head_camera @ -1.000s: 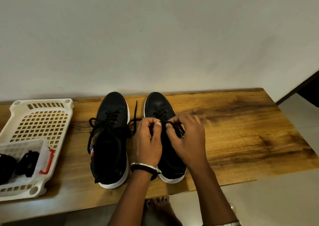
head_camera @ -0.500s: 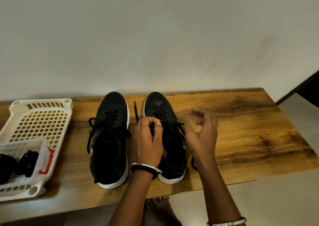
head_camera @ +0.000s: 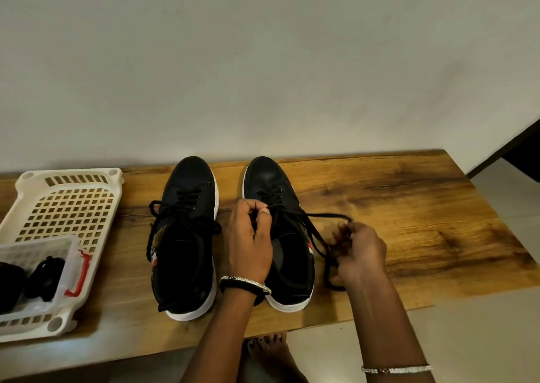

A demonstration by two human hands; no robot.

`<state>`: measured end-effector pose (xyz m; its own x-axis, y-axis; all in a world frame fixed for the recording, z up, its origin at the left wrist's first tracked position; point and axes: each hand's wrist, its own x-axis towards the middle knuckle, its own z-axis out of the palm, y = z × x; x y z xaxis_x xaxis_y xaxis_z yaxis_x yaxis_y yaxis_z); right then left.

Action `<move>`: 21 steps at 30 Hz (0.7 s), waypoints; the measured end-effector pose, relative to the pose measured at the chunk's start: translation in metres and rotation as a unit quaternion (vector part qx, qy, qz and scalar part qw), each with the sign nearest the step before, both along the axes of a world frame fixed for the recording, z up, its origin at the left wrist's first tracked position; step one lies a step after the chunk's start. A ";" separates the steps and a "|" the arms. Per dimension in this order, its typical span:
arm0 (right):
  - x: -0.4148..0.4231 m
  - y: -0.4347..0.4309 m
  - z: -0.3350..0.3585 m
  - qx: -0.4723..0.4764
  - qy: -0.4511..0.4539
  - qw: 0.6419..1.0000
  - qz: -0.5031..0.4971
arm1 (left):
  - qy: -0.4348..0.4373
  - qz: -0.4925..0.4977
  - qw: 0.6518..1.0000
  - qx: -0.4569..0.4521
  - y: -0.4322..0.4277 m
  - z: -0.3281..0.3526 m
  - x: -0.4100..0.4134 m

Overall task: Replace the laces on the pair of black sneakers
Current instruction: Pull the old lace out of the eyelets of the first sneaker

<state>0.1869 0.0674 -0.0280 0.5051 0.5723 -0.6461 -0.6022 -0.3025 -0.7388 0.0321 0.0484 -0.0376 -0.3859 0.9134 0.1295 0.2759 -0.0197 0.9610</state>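
While the left hand [head_camera: 248, 245] pinches the black lace [head_camera: 324, 215] over the right sneaker [head_camera: 270, 178], hiding its tongue, the right hand [head_camera: 361, 254] curls round the lace's end. The left sneaker [head_camera: 187, 251] stands beside it, and a white basket [head_camera: 73, 173] sits farther left on the worktop [head_camera: 409, 204].

Two sneakers [head_camera: 187, 254], two hands [head_camera: 248, 248], one white basket [head_camera: 67, 207], one table [head_camera: 409, 222], one foot [head_camera: 268, 350].

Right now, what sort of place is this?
Probably a home, maybe an entryway: a wooden bench against a plain wall, a bare foot on the floor below it, and a plastic basket beside the sneakers.
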 end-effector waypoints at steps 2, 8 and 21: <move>0.003 -0.002 -0.008 -0.060 -0.145 0.986 0.051 | -0.029 -0.001 1.000 -0.005 0.000 0.003 0.001; -0.015 -0.008 0.010 0.202 -0.401 0.849 0.277 | -0.158 -0.027 0.987 -0.017 0.005 0.001 -0.002; -0.021 -0.004 0.003 0.186 -0.209 0.937 0.208 | -0.276 -0.064 0.959 -0.031 0.005 0.009 0.003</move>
<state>0.1661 0.0638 -0.0249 0.3530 0.9222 -0.1581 -0.1239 -0.1214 -0.9848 0.0353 0.0530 -0.0290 -0.2648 0.9570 -0.1184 -0.2751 0.0428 0.9605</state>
